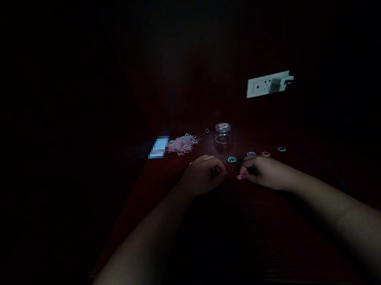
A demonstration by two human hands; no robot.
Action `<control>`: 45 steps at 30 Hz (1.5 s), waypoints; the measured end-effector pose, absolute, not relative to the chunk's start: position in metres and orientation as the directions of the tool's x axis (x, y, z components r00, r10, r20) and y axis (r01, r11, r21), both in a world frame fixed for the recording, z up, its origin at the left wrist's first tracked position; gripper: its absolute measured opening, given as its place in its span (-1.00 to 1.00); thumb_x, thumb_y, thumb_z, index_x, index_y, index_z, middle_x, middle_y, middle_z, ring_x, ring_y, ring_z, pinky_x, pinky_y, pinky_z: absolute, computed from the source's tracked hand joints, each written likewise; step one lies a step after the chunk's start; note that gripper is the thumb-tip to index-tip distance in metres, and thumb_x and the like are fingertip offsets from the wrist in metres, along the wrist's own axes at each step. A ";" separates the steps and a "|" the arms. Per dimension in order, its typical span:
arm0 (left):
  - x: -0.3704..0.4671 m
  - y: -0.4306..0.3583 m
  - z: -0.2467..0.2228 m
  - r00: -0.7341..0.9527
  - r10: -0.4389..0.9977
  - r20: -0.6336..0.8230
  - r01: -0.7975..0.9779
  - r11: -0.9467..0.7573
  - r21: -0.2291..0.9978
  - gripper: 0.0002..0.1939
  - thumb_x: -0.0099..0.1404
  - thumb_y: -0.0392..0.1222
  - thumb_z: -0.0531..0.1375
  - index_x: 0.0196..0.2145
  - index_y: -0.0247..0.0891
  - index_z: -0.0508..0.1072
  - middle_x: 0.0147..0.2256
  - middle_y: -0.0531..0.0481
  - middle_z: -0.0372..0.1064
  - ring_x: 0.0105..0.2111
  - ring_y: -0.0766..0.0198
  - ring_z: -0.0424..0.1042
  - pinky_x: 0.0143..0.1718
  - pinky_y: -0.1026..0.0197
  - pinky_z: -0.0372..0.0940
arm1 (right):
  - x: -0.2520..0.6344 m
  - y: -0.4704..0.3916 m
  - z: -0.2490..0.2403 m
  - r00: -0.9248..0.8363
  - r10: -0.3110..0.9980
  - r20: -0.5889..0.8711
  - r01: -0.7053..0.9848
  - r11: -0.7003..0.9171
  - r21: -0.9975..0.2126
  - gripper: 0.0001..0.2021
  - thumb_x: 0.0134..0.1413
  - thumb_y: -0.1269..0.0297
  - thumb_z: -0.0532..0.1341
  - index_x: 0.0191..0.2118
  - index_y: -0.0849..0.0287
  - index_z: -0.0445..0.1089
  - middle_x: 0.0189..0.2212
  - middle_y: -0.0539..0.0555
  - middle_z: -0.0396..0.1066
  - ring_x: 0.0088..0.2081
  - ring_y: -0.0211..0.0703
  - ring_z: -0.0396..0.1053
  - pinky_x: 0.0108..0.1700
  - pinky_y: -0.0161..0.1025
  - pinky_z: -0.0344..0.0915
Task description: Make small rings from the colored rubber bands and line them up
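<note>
Over the dark red table, my left hand (206,174) is closed with its fingertips pinched; what it holds, if anything, is too small to make out. My right hand (262,172) pinches a small pink band bundle (239,177) between thumb and fingers. Just beyond the gap between the hands lie green bands (232,159). Purple bands (251,154) and an orange band (265,154) lie behind my right hand, with a blue band (281,149) farther right. A heap of thin, mostly pink bands (182,144) sits at the back left.
A clear lidded jar (222,134) stands at the back, with a small ring (207,130) to its left. A bright, pixelated phone-like rectangle (159,147) lies left of the heap. A wall socket (268,84) with a plug is at the back right. The surroundings are very dark.
</note>
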State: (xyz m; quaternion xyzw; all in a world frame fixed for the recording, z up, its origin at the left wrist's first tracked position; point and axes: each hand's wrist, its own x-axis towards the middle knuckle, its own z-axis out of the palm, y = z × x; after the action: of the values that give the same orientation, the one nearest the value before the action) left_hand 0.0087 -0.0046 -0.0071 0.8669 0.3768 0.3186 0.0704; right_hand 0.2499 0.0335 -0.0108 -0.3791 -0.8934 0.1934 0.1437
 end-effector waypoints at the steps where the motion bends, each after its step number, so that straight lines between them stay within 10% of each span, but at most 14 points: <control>1: 0.008 -0.004 -0.007 0.511 0.696 0.505 0.606 -0.708 0.362 -0.96 0.25 -0.22 0.20 -0.36 -0.20 0.44 -0.39 0.07 0.41 -0.35 0.31 0.36 -0.23 0.21 0.25 | 0.250 0.034 -0.011 -0.672 0.732 0.112 0.620 0.640 -0.454 -0.86 0.08 0.30 0.22 -0.30 0.10 0.55 -0.33 0.06 0.55 -0.26 -0.05 0.46 -0.16 -0.12 0.32; 13: -0.081 0.042 -0.014 -0.261 0.931 0.255 0.886 0.126 0.446 -0.77 0.36 -0.22 0.04 -0.14 -0.28 0.46 -0.09 -0.24 0.47 -0.10 0.04 0.45 -0.09 0.10 0.30 | 0.254 0.034 -0.007 -0.640 0.751 0.162 0.658 0.645 -0.389 -0.81 0.11 0.15 0.20 -0.24 0.09 0.50 -0.34 0.07 0.50 -0.32 -0.06 0.44 -0.22 -0.12 0.32; 30: -0.086 0.054 -0.034 -0.244 0.960 0.134 0.875 0.159 0.457 -0.66 0.27 -0.27 0.11 -0.01 -0.21 0.50 0.02 -0.24 0.44 0.00 0.05 0.43 0.06 0.08 0.26 | 0.258 0.035 -0.003 -0.584 0.792 0.178 0.666 0.593 -0.453 -0.79 0.18 0.18 0.12 -0.23 0.11 0.46 -0.31 0.08 0.53 -0.30 -0.05 0.46 -0.20 -0.13 0.33; 45: -0.075 0.051 -0.023 -0.235 0.912 0.335 0.864 0.038 0.502 -0.74 0.29 -0.25 0.13 -0.12 -0.23 0.56 -0.08 -0.11 0.53 -0.05 0.12 0.47 0.06 0.17 0.30 | 0.258 0.032 0.002 -0.597 0.781 0.180 0.629 0.596 -0.500 -0.77 0.21 0.15 0.10 -0.25 0.10 0.46 -0.30 0.06 0.53 -0.29 -0.07 0.46 -0.21 -0.15 0.35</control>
State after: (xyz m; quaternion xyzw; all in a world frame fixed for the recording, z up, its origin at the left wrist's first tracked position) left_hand -0.0752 0.0506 -0.0227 0.6172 0.7195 0.3161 0.0383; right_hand 0.2581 0.0320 0.0024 -0.4043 -0.8718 0.1967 0.1943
